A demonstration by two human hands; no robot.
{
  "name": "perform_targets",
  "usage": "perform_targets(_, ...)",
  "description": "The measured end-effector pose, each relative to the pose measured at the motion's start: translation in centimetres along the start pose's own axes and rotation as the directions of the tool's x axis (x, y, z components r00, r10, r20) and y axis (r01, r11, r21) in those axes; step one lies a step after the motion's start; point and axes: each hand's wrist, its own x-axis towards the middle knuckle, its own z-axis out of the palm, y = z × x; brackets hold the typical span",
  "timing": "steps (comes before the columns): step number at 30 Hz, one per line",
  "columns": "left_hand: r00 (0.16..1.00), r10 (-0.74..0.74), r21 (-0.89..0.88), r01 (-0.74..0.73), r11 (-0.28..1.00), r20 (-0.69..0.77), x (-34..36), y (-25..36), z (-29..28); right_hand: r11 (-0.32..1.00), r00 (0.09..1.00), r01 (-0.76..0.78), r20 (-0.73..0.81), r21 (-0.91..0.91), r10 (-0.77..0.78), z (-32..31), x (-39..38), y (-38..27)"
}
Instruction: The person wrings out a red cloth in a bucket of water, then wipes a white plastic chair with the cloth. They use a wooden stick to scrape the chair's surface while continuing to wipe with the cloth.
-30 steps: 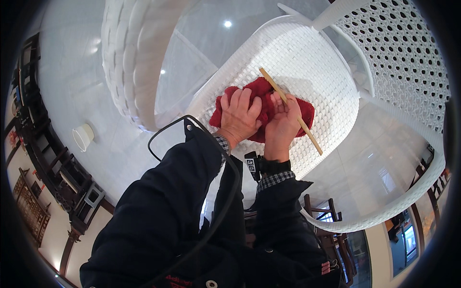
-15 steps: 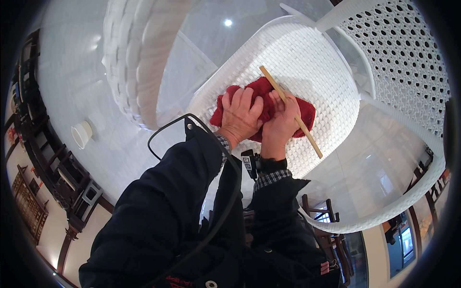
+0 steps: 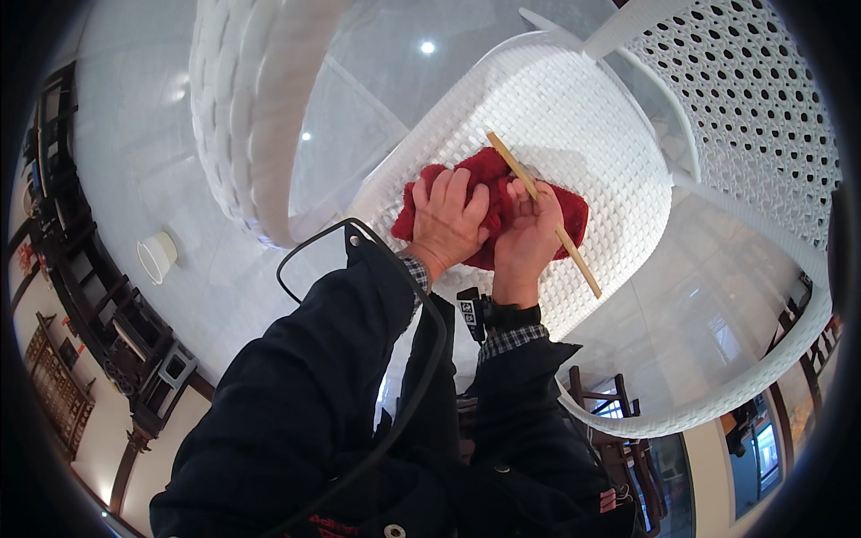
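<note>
A crumpled red cloth (image 3: 572, 208) lies on the white woven seat (image 3: 619, 152) of a chair. Bent over its left part, my left hand (image 3: 447, 220) grips the bunched fabric, the fingers a little apart. My right hand (image 3: 527, 244), palm turned up, has its fingers curled round a thin flat wooden stick (image 3: 578, 260). The stick slants from upper left to lower right across the cloth, its lower end over the woven seat. Part of the cloth is under both hands.
White woven chair parts rise on the left (image 3: 260, 108) and as a pierced backrest (image 3: 744, 99) on the right. A white cup-shaped container (image 3: 158, 256) stands on the shiny grey floor (image 3: 117, 161). A black cable (image 3: 430, 377) loops over my left sleeve. Dark wooden furniture (image 3: 117, 332) lines the far left.
My right hand has shifted slightly, its fingers opening a little more upward around the stick. The stick's upper end has dropped slightly. My left hand stays on the cloth.
</note>
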Motion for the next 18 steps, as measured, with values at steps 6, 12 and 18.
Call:
perform_targets(6, 1.000, 0.003, -0.004, -0.003, 1.000, -0.020, 0.0, -0.1, 0.2, 0.971, 0.991, 0.133, 0.052, -0.197, -0.126, 2.0, -0.8, -0.6)
perform_targets(12, 0.997, 0.032, 0.013, -0.031, 0.999, -0.074, -0.2, -0.3, 0.3, 0.829, 0.956, 0.293, 0.148, -0.477, -0.253, 6.0, -1.1, -1.1)
perform_targets(18, 0.996, 0.025, 0.052, -0.021, 0.998, -0.090, -0.1, -0.1, 0.7, 0.999, 0.964, -0.042, 0.261, -0.023, 0.046, 7.5, -1.3, -2.0)
